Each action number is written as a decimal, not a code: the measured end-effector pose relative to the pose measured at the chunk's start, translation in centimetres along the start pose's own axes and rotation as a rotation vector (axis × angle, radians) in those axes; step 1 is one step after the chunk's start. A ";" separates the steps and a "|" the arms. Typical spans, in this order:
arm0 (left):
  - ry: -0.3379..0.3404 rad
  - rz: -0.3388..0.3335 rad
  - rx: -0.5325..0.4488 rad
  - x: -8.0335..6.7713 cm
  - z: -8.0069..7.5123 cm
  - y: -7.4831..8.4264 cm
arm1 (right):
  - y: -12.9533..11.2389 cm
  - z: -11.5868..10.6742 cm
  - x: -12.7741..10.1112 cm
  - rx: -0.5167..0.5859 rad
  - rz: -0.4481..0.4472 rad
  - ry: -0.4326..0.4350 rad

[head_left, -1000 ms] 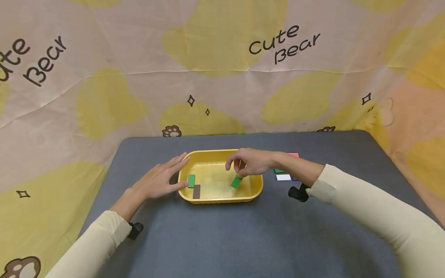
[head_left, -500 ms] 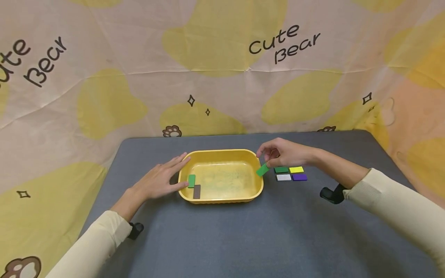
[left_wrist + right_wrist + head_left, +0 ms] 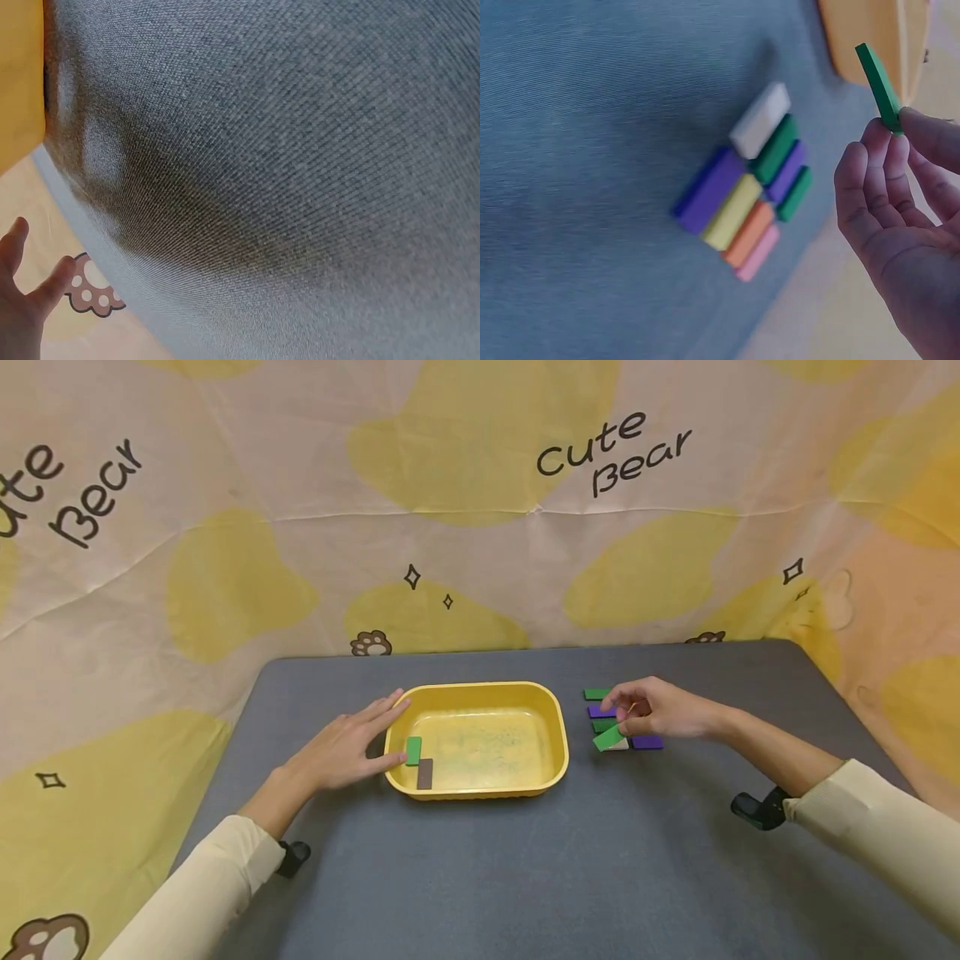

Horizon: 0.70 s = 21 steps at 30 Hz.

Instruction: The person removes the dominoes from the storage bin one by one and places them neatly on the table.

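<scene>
My right hand [image 3: 663, 710] pinches a thin green block [image 3: 880, 86] between thumb and fingertips, over the near left end of two short rows of blocks. In the head view it overlaps a white block [image 3: 761, 120]. My left hand [image 3: 347, 747] rests at the left end of a yellow tray [image 3: 487, 735], fingers straight and spread over its rim. Inside the tray, beside that thumb, lie another green block [image 3: 413, 750] and a brown block [image 3: 425, 774], corner to corner. Only part of the left hand [image 3: 26, 300] shows in the left wrist view.
The rows right of the tray also hold purple [image 3: 707, 190], yellow [image 3: 732, 211], orange [image 3: 748, 233], pink [image 3: 758, 253] and green [image 3: 775, 148] blocks. A grey cloth-covered table [image 3: 480, 877] carries everything; a printed curtain [image 3: 480, 552] hangs behind it.
My right hand has carried the green block from inside the tray, over its right rim, to above the rows of blocks. The left hand and the tray have stayed in place.
</scene>
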<state>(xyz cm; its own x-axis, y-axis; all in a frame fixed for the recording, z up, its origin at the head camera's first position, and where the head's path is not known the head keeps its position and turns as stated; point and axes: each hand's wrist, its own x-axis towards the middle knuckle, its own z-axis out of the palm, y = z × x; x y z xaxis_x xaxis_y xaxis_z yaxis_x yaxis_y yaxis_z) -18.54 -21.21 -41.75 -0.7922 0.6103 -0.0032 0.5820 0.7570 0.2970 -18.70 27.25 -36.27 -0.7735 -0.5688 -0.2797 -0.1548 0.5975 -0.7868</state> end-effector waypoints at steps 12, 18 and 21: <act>-0.001 -0.003 0.001 0.0 -0.1 0.1 | 3.6 1.5 -0.9 0.065 0.028 0.029; 0.000 -0.005 0.001 0.0 -0.1 0.1 | 4.5 2.4 -1.1 0.077 0.026 0.096; -0.002 -0.008 -0.006 0.0 -0.1 0.1 | 5.1 2.8 -1.2 0.065 0.017 0.138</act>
<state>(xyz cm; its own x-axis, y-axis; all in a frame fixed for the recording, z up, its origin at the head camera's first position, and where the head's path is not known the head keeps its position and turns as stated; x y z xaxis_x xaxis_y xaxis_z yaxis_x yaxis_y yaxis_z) -18.45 -21.15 -41.63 -0.7967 0.6043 -0.0073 0.5742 0.7607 0.3026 -16.85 29.35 -41.46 -0.8535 -0.4731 -0.2182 -0.1043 0.5655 -0.8181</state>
